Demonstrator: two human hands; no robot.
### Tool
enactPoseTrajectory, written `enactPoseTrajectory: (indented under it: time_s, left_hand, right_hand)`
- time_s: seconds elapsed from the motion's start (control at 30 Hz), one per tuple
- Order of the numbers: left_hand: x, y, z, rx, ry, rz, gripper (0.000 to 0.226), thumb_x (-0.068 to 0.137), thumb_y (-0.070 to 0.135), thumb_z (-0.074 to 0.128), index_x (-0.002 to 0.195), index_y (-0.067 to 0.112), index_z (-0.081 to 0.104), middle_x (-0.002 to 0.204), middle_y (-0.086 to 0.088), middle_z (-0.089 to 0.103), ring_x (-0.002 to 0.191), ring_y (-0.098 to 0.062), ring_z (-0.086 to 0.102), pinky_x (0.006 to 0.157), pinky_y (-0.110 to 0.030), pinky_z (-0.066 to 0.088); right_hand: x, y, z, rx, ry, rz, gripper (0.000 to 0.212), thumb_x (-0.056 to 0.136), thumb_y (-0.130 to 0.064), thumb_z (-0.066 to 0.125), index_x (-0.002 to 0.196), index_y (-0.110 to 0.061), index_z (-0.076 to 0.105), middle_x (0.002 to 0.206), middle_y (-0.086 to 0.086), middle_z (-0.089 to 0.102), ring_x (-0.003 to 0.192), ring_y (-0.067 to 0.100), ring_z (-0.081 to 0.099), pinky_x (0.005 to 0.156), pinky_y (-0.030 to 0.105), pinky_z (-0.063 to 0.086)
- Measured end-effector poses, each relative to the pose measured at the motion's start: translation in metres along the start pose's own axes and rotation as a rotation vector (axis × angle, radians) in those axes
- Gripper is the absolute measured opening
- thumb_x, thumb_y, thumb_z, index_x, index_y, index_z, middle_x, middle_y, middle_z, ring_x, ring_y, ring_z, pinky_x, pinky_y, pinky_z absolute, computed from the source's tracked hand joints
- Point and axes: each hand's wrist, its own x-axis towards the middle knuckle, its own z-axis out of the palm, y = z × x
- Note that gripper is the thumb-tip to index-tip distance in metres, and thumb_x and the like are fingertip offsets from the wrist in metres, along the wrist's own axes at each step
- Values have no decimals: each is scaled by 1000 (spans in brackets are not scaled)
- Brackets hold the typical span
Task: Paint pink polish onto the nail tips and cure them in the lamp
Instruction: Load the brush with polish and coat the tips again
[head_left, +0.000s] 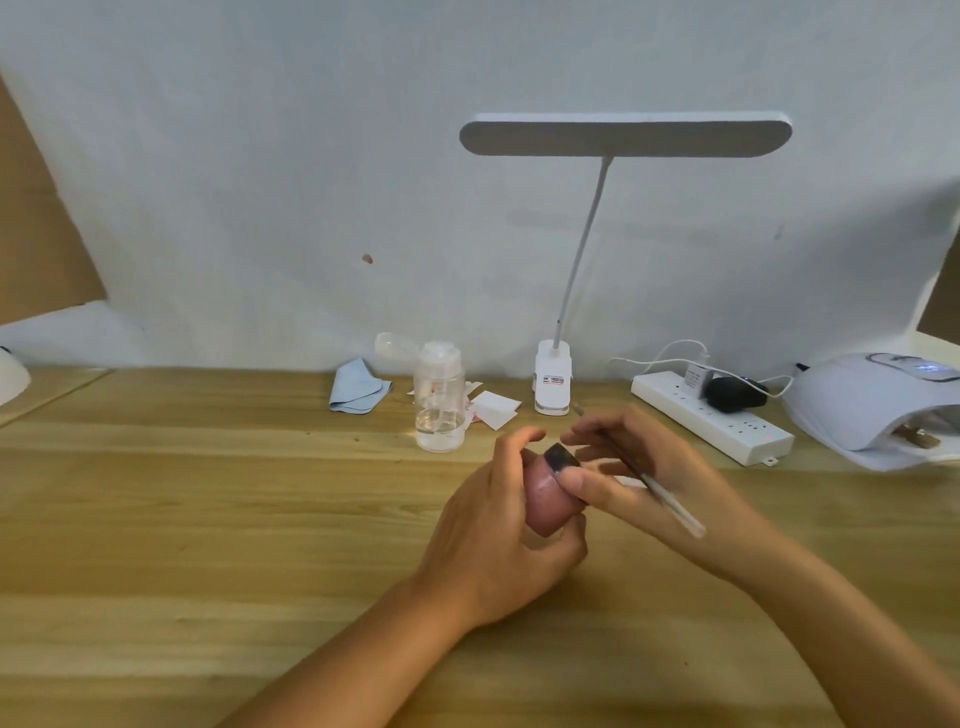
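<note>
Pink glass is what I see first from my remote seat: a small polish bottle (545, 500) is held tilted above the wooden table (208, 493), in the middle of the head view. The left hand (493, 535) wraps it, fingers curled round the far side and the thumb underneath. The right hand (654, 467) meets it from the right, and its thumb and fingertips pinch the black cap (563, 460) at the bottle's neck. I cannot tell whether the cap is seated or loosened. A slim pale stick (662, 496) is tucked among the fingers of that same hand and runs diagonally, one end toward the wall and the other down to the right.

The white curing lamp (872, 410) sits at the far right of the table, well apart from both hands, with its mouth facing me. Something brownish lies inside, too small for me to name. Between the curing lamp and the hands lies a white power strip (711, 422) with a black plug (732, 394) in it. Near the wall stand a clip-on desk lamp (623, 137) and a clear bottle (440, 410) with its lid flipped open. White paper squares (493, 408) lie between the two, and a blue cloth (358, 388) lies left of the clear bottle.
</note>
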Motion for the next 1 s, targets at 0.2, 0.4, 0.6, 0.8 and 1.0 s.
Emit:
enactPoseTrajectory:
  time_s: [0.2, 0.4, 0.6, 0.8, 1.0]
  left_hand:
    - [-1, -1, -1, 127, 28, 85, 70, 78, 47, 59, 138, 26, 29, 111, 9, 61, 95, -6, 59, 81, -18, 47]
    - [0, 3, 2, 222, 26, 183, 68, 82, 42, 59, 138, 14, 33, 120, -2, 63, 100, -20, 64, 86, -29, 48]
    - [2, -1, 0, 79, -42, 51, 78, 83, 59, 51, 148, 24, 26, 128, 8, 56, 110, -3, 53, 90, -16, 43]
    - [1, -3, 2, 212, 18, 137, 70, 88, 49, 55, 144, 15, 33, 126, 2, 60, 108, -15, 58, 91, -26, 45]
    - [2, -1, -2, 96, 95, 27, 74, 80, 63, 59, 141, 34, 27, 122, 15, 60, 104, 2, 54, 83, -5, 37]
  right_hand:
    - [2, 0, 7, -24, 85, 4, 47, 63, -58, 73, 95, -24, 64, 88, -1, 71, 82, 14, 68, 79, 43, 56]
    - [-1, -1, 19, -443, 324, -88, 54, 74, -80, 50, 72, -26, 47, 64, -10, 57, 59, 11, 52, 53, 24, 40]
    - [2, 0, 0, 117, 7, -3, 45, 74, -40, 73, 112, -20, 62, 105, -3, 70, 104, 10, 65, 90, 38, 55]
    - [2, -2, 25, -186, 314, 34, 52, 65, -72, 56, 90, -26, 58, 75, -3, 67, 73, 12, 64, 70, 41, 53]
    - [1, -1, 21, -60, 187, -19, 51, 72, -62, 59, 104, -24, 55, 91, -4, 65, 87, 8, 63, 77, 28, 53]
